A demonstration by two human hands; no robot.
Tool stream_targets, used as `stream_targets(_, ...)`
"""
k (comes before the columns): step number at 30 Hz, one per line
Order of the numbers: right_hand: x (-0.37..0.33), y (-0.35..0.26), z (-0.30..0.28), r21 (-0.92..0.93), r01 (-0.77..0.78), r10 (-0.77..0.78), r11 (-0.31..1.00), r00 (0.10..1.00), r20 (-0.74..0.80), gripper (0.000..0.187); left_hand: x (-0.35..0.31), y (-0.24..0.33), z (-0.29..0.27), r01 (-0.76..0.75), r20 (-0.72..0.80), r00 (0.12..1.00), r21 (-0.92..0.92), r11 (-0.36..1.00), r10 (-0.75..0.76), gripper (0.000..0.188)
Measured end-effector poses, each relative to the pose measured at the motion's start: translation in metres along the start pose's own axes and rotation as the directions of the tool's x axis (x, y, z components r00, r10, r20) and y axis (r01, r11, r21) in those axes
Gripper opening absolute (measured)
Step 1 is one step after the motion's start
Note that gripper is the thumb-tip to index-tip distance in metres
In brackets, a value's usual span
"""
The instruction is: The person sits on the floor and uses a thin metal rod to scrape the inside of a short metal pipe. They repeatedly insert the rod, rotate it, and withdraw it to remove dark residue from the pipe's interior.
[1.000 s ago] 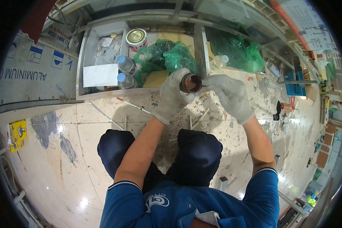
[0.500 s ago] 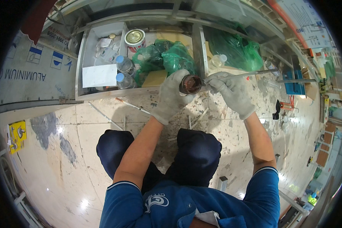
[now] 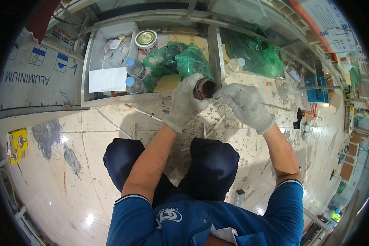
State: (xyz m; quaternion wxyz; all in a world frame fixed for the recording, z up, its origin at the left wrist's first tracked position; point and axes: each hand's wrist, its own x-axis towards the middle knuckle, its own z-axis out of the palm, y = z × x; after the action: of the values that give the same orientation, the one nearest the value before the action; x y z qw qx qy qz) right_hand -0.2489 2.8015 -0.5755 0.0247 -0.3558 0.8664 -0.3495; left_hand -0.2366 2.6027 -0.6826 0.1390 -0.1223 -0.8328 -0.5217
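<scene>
My left hand (image 3: 183,104), in a pale grey glove, is wrapped round a small round jar (image 3: 205,89). The jar tilts so that its dark mouth shows, smeared brown inside. Close to its right rim is my right hand (image 3: 246,107), gloved alike, with the fingertips pinched on a long thin rod (image 3: 276,107). The rod sticks out past the hand to the right, smeared by motion, and its exact kind cannot be made out. Behind the jar lie green plastic bags (image 3: 190,61) inside a metal-framed compartment.
Two blue-capped bottles (image 3: 135,85), a paint can (image 3: 146,41) and a white box (image 3: 108,80) stand in the compartment. Another clear bottle (image 3: 235,65) is right of the divider. Thin strips (image 3: 112,124) lie on the stained tile floor (image 3: 98,160), near my knees.
My right hand has moved slightly down and turned. The rod swung from slanting upward right to slanting downward right. My left hand keeps the jar in nearly the same place.
</scene>
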Motion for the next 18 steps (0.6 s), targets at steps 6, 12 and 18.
stream_targets(6,0.006,0.001,-0.003,0.333,-0.301,0.304,0.894,0.952,0.045,0.017,0.0,0.003,0.002,0.029,0.086,0.996,-0.021,0.999,-0.027,0.059)
stream_targets(12,0.01,0.011,0.005,0.186,-0.139,0.169,0.973,0.974,-0.153,0.016,-0.002,0.004,-0.001,0.041,0.054,0.998,-0.027,0.999,-0.039,0.061)
stream_targets(18,-0.003,0.002,0.004,0.018,-0.073,0.074,0.997,0.997,-0.032,0.013,0.0,0.001,0.0,-0.017,0.003,1.0,0.016,1.0,0.017,0.061)
